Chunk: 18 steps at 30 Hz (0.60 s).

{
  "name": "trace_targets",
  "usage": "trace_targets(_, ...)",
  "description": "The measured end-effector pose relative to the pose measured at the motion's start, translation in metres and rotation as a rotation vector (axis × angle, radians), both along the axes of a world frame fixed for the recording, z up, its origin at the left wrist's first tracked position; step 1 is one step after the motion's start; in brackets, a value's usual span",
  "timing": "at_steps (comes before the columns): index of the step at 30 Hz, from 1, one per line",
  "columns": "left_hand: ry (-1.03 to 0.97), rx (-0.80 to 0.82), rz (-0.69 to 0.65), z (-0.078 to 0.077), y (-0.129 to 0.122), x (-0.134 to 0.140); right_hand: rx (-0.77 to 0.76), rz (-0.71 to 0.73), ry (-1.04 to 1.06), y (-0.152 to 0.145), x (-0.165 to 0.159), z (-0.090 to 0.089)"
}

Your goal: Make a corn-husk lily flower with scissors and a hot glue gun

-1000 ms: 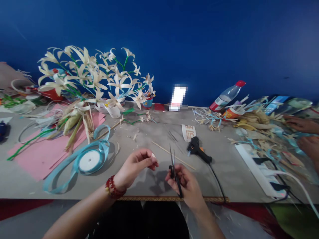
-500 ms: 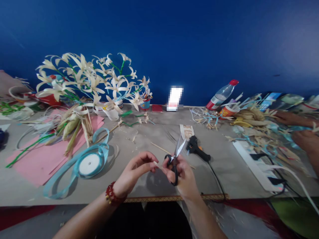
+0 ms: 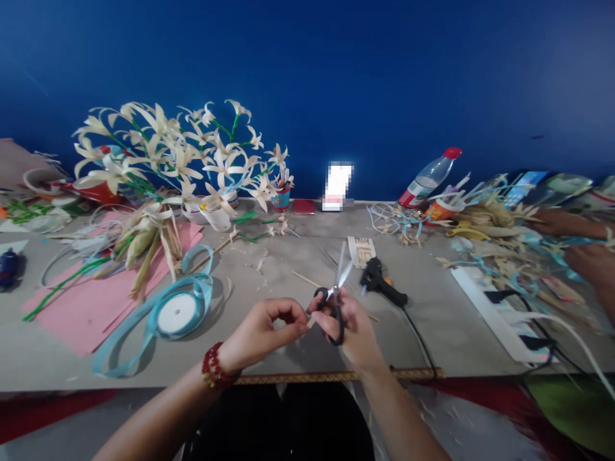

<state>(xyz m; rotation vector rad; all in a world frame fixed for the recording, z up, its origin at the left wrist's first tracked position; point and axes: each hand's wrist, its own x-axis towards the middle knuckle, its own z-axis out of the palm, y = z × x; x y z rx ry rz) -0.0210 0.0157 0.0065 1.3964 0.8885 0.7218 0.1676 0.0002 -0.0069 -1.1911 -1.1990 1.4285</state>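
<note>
My left hand [image 3: 273,330], with a red bead bracelet at the wrist, pinches one end of a small pale strip [image 3: 311,322], perhaps corn husk. The thumb and finger of my right hand [image 3: 353,330] meet the strip's other end. That same hand also holds black-handled scissors [image 3: 339,282], blades pointing up and away from me and slightly apart. Just right of the scissors lies a black glue gun [image 3: 383,285], with a printed white packet [image 3: 361,251] behind it. A thin stick [image 3: 307,279] rests on the table beyond my hands.
Left are a blue ribbon roll [image 3: 177,314], pink paper [image 3: 72,320], corn husks [image 3: 144,240] and white husk flowers [image 3: 180,160] in cups. At right stand a power strip [image 3: 490,314] and a tilted bottle [image 3: 427,182]. Another person's hands [image 3: 590,256] are at the far right.
My left hand has shifted slightly right, closer to my right hand, and its fingers are lower on the strip. The scissors stay in my right hand; the view has moved a little.
</note>
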Motion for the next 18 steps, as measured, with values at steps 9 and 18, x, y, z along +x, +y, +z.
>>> trace_targets(9,-0.391,-0.239,0.272,-0.005,-0.005,0.013,0.017,0.095,-0.246,-0.045,-0.002,-0.028)
trace_targets(18,-0.335,-0.16,0.257,-0.007,-0.008,0.011,0.02,0.107,-0.412,-0.047,0.003,-0.025)
